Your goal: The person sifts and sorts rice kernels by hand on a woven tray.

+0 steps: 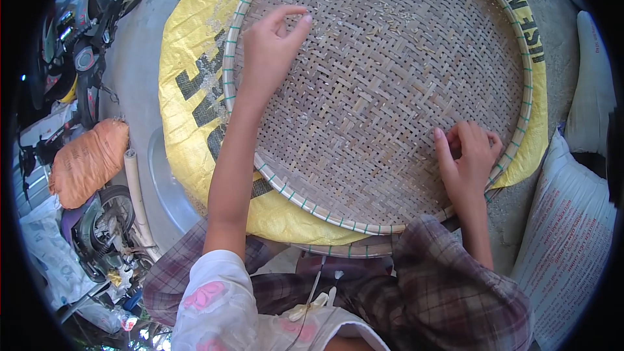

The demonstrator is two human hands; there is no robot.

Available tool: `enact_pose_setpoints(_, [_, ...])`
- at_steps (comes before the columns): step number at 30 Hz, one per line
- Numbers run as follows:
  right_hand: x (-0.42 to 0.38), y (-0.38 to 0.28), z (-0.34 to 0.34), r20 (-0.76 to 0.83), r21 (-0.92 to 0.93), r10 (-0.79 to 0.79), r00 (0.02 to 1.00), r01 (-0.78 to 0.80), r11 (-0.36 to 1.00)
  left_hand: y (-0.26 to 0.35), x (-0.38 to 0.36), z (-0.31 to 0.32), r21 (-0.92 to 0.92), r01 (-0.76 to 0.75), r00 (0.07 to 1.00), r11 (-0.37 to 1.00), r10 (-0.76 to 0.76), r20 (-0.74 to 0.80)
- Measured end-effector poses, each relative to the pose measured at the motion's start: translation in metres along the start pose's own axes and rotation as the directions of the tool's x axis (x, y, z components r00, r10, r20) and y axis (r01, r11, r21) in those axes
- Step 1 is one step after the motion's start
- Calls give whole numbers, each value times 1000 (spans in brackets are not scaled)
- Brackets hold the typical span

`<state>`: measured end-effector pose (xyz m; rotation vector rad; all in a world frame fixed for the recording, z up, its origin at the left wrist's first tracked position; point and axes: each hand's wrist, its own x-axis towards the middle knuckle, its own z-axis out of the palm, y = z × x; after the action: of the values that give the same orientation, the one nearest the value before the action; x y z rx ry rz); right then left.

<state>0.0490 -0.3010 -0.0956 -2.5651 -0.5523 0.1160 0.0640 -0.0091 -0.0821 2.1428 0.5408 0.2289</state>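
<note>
A wide round woven bamboo tray, its rim bound with green ties, lies in front of me. Pale grains that look like rice are scattered thinly over the weave, mostly in its upper middle. Over the tray's upper left, my left hand has thumb and forefinger tips almost together in a pinch; anything between them is too small to make out. At the lower right, my right hand hovers at or just above the weave, fingers loosely curved and thumb apart, with nothing visible in it.
Under the tray is a yellow woven sack with black lettering, and below that another bamboo rim. Full white sacks stand at right. On the left are a metal basin, an orange sack, a pipe and motorbikes.
</note>
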Motion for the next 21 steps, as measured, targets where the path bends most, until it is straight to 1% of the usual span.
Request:
enact_pose_setpoints(1, [0,0,0,-2,-1,-1,1000,1,1000,1,-2,-1,395,-127,991,910,129,23])
enact_pose_setpoints(2, [0,0,0,0,1,-1,1000,1,1000,-7,-1,2,397,-126,992,909,127,23])
enact_pose_setpoints(3, [0,-1,0,2,2,1,1000,-1,1000,-15,2,6,409,-305,946,860,324,23])
enact_pose_setpoints(4, [0,0,0,3,0,3,1000,-3,1000,-22,4,9,420,-471,860,776,509,24])
enact_pose_setpoints(5, [0,0,0,3,0,5,1000,-5,1000,-28,4,10,419,-472,860,776,510,25])
enact_pose_setpoints(7, [0,0,0,0,4,-2,1000,2,1000,-23,3,9,452,-495,856,742,506,107])
enact_pose_setpoints(8, [0,0,0,1,5,-3,1000,3,1000,-23,4,9,454,-494,857,742,505,106])
enact_pose_setpoints(10, [0,0,0,7,-3,5,1000,-5,1000,-22,8,10,473,-434,892,767,440,106])
enact_pose_setpoints(11, [0,-1,-1,5,-2,4,1000,-4,1000,-21,7,9,474,-435,891,766,441,105])
enact_pose_setpoints(12, [0,-2,-2,18,-2,12,1000,-12,1000,-18,6,8,214,-257,965,943,263,-2])
enact_pose_setpoints(13, [0,-2,-2,31,-2,21,999,-21,1000,-16,5,7,-82,-55,998,995,51,-48])
enact_pose_setpoints(14, [0,-1,-2,32,-2,25,999,-25,1000,-16,5,2,-82,-54,998,995,51,-44])
enact_pose_setpoints(15, [0,0,-1,20,3,16,1000,-16,1000,-14,4,-8,-661,127,990,740,-56,127])
enact_pose_setpoints(16, [0,0,0,7,8,3,1000,-3,1000,-11,3,-14,-932,319,947,172,-37,318])
enact_pose_setpoints(17, [0,0,0,10,9,1,1000,-1,1000,-6,-2,-14,-946,320,941,52,-137,310])
enact_pose_setpoints(18, [0,0,0,8,10,2,1000,-2,1000,-7,-4,-14,-947,318,941,52,-138,308])
enact_pose_setpoints(20, [0,0,0,4,11,4,1000,-4,1000,-12,-6,-15,-952,267,931,-148,-215,294])
enact_pose_setpoints(21, [0,0,0,8,10,6,1000,-6,1000,-20,-6,-19,-952,268,931,-147,-214,296])
